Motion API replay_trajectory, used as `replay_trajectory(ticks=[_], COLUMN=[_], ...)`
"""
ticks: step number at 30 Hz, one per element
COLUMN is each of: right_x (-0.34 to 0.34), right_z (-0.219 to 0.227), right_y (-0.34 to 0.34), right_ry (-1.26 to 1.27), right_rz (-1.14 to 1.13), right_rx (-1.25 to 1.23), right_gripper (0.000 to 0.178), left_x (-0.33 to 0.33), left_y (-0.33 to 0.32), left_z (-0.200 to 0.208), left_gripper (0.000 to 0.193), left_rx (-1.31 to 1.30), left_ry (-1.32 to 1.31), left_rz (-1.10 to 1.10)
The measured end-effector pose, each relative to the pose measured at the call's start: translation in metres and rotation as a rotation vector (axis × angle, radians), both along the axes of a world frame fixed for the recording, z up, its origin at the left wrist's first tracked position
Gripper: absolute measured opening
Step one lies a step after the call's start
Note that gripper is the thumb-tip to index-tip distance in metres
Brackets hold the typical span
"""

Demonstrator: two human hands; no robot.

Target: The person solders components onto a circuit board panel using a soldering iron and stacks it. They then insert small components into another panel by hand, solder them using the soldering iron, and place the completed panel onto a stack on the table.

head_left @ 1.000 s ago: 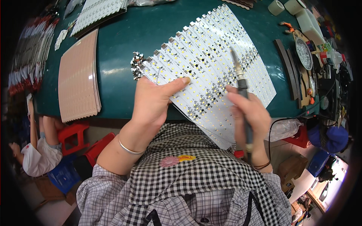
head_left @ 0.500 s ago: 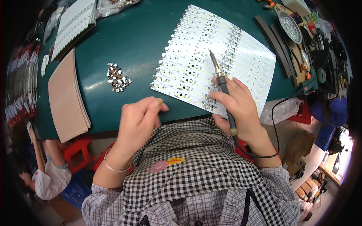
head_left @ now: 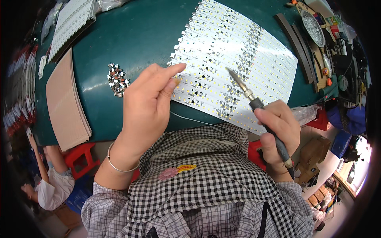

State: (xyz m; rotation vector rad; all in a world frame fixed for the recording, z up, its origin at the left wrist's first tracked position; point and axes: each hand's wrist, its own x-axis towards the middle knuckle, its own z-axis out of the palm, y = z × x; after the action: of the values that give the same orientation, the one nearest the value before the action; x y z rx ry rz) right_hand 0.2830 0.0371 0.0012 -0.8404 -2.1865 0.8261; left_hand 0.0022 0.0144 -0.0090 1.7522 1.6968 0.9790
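Observation:
My right hand [head_left: 286, 123] is wrapped around the dark handle of a soldering iron [head_left: 274, 131], its metal tip pointing up and left over the white LED board sheet [head_left: 274, 63]. The sheet carries rows of small yellow LEDs and black parts, with small connectors along its left edge. Over the sheet's near left corner, my left hand [head_left: 147, 101] is closed, index finger stretched forward and thumb below it. A thin silvery wire [head_left: 190, 118] runs out from under that hand toward the right; the grip on it is partly hidden. Left of this hand lies a pile of small white connectors [head_left: 116, 79].
Brown board sheets [head_left: 63, 103] are stacked at the left, with more white LED boards [head_left: 73, 25] behind. Dark strips [head_left: 295, 47] and a metal bowl [head_left: 312, 28] of small parts stand at the right. Another person [head_left: 51, 182] sits at far left.
My left hand has moved forward and up to the sheet's left edge. My right hand has shifted right and back with the soldering iron, its tip now nearer me.

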Motion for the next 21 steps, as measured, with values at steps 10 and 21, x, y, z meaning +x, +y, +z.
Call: replay_trajectory(ticks=[10, 21], right_x=[-0.03, -0.04], right_z=[-0.015, -0.023], right_y=[-0.01, -0.015], right_ry=[0.08, 0.027], right_rz=[-0.005, -0.067], right_rx=[0.107, 0.129], right_gripper=[0.027, 0.027], left_x=[0.013, 0.016], left_y=[0.008, 0.013], left_z=[-0.021, -0.042], left_gripper=[0.012, 0.01], left_rx=[0.183, 0.326], left_ry=[0.08, 0.198], left_rz=[0.055, -0.052])
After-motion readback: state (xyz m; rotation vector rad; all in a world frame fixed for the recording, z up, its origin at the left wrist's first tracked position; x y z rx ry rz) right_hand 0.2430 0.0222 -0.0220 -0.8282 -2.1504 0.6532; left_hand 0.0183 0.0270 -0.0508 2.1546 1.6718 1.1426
